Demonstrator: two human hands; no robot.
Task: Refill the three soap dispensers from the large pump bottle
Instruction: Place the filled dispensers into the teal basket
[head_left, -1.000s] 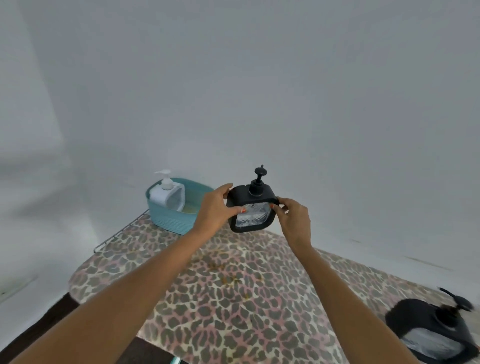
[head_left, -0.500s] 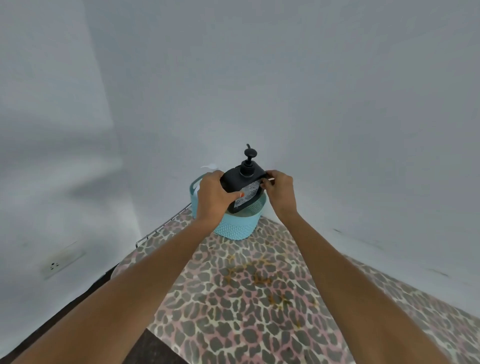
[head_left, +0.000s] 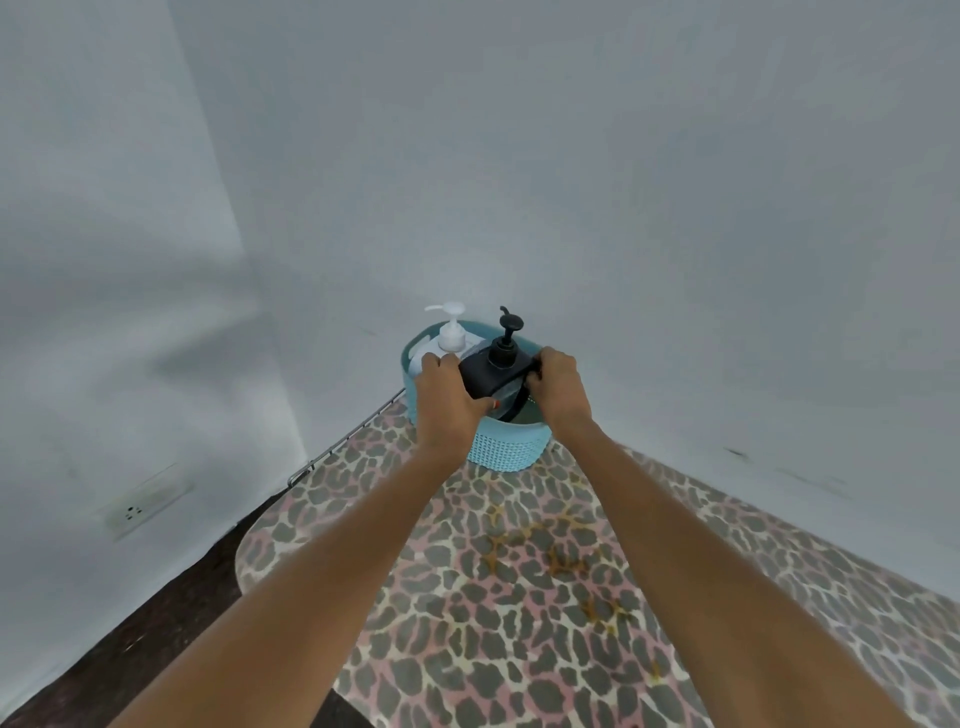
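Observation:
A black soap dispenser (head_left: 497, 370) with a black pump head is partly inside the teal basket (head_left: 506, 447) at the far end of the board. My left hand (head_left: 445, 402) grips its left side and my right hand (head_left: 560, 387) grips its right side. A white pump dispenser (head_left: 449, 338) stands in the basket just behind and to the left of the black one. The lower body of the black dispenser is hidden by the basket wall and my hands.
The basket sits on a leopard-print padded board (head_left: 519, 597) with a metal wire rail (head_left: 353, 436) at its far left edge. White walls meet in a corner close behind. A wall socket (head_left: 137, 512) is low on the left wall, above dark floor (head_left: 156, 623).
Both hands carried the black dispenser away from me and lowered it into the teal basket beside the white one. The view turned left, so the other black dispenser at right left the frame.

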